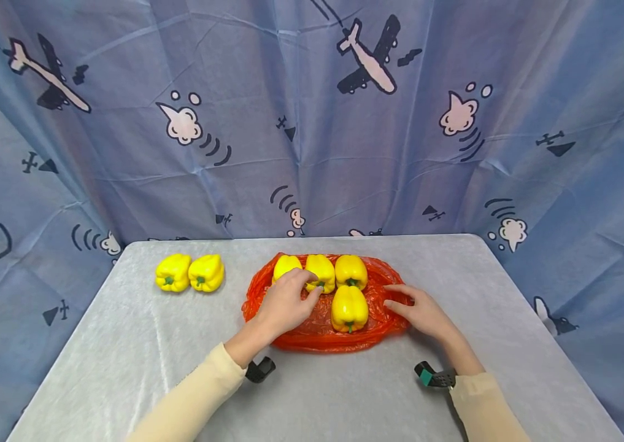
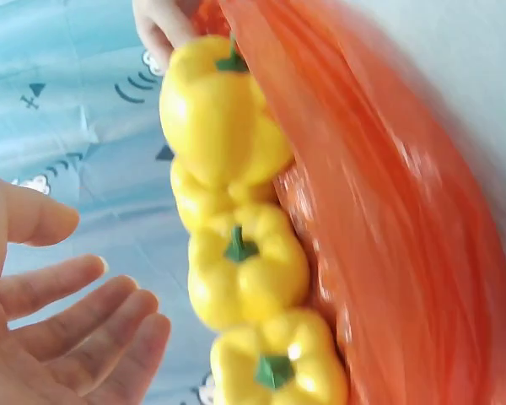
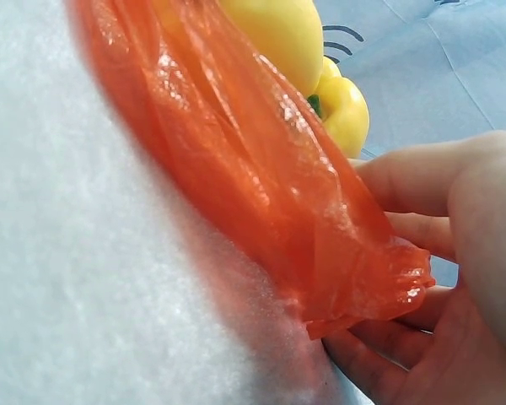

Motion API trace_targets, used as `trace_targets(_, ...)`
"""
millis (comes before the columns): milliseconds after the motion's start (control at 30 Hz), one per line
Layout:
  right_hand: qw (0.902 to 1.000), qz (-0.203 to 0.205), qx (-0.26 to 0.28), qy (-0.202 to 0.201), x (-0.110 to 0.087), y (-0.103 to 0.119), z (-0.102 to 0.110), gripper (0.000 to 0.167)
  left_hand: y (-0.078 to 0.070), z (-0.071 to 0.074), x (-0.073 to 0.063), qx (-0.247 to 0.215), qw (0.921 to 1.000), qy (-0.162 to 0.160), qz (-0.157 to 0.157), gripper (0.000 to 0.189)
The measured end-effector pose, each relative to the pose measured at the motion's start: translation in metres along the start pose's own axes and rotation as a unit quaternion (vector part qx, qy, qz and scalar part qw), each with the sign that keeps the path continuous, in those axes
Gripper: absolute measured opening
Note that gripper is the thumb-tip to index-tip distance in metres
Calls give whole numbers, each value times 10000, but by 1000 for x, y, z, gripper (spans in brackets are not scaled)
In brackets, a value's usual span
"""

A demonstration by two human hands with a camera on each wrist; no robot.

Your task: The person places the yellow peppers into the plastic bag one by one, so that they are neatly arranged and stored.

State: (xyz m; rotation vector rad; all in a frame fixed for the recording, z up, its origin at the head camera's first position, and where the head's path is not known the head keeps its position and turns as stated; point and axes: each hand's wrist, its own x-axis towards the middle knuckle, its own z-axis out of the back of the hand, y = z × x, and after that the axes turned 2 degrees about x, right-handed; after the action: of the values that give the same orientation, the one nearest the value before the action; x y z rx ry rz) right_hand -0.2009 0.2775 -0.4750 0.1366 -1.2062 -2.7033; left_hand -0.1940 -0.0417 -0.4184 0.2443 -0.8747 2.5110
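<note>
A red plastic bag (image 1: 317, 319) lies spread open on the table with several yellow bell peppers inside. Three stand along its far side, among them a middle pepper (image 1: 319, 267); another pepper (image 1: 349, 305) sits nearer the front. My left hand (image 1: 288, 302) hovers over the bag's left part, close to the middle pepper. In the left wrist view its fingers (image 2: 59, 278) are loosely bent with nothing between them. At the bag's right edge is my right hand (image 1: 421, 312), thumb and fingers spread apart around the red film (image 3: 346, 253), without a visible pinch.
Two more yellow peppers, a left one (image 1: 173, 272) and a right one (image 1: 207, 273), stand side by side on the grey-white table (image 1: 124, 344), left of the bag. Behind the table hangs a blue curtain (image 1: 267, 123) with printed airplanes. Dark straps (image 1: 261, 370) circle both wrists.
</note>
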Motion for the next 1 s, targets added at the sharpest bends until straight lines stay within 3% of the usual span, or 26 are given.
trace_targets(300,10000,-4,30,-9,0,-1,0,49,27,22,-4,247,9978,-619,71,22)
trace_targets(1000,10000,-43,38,-2,0,0,-1,48,106,71,-18,365,9884,-1055,1031,29)
